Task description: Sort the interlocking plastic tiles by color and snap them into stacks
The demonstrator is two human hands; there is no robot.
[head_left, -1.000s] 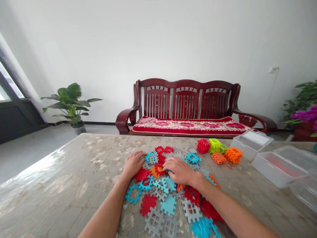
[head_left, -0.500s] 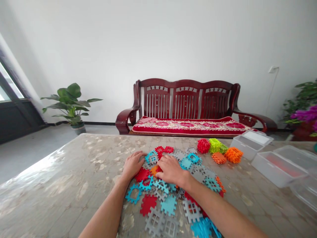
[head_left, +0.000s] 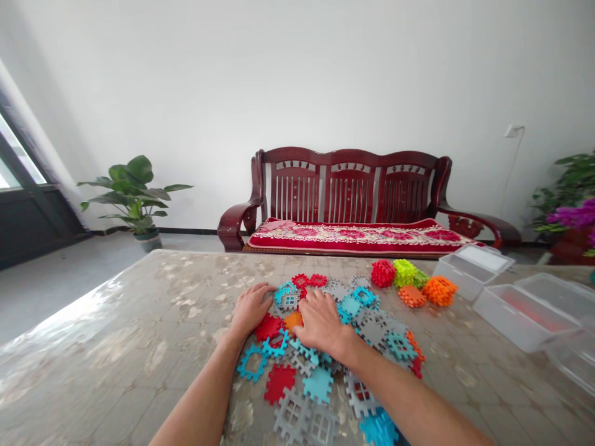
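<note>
Along the glossy, patterned top of this bench (head_left: 186, 291), light catches the left side, and pale floral patches plus a faint grid run all over it. White wall (head_left: 297, 74) behind, with a dark red wooden settee (head_left: 349, 192) just past the far edge, its seat covered by a red and cream floral mat (head_left: 353, 238). Potted plant (head_left: 134, 192) on the floor (head_left: 79, 254) off to the left, near a dark door (head_left: 37, 214); purple flowers (head_left: 574, 215) over on the right.

Notched tiles (head_left: 318, 384) in red, blue, grey and orange lie in a loose heap mid-bench, toward the near side. Left hand (head_left: 251, 311) is palm down at the heap's left edge, fingers slightly bent beside blue and grey tiles; right hand (head_left: 320, 319) is over the middle, fingers curved down onto the tiles. Can't tell if either one's gripping anything, the fingertips are too hard to make out.

Elbow room: broad stretch of bench from the left hand out to the left edge. Right side's tighter, with small stacks (head_left: 439, 291) in red, lime and orange up near the far edge and clear plastic boxes (head_left: 515, 322) to the right of them. The right forearm (head_left: 404, 390) slants across the heap's near right part.
</note>
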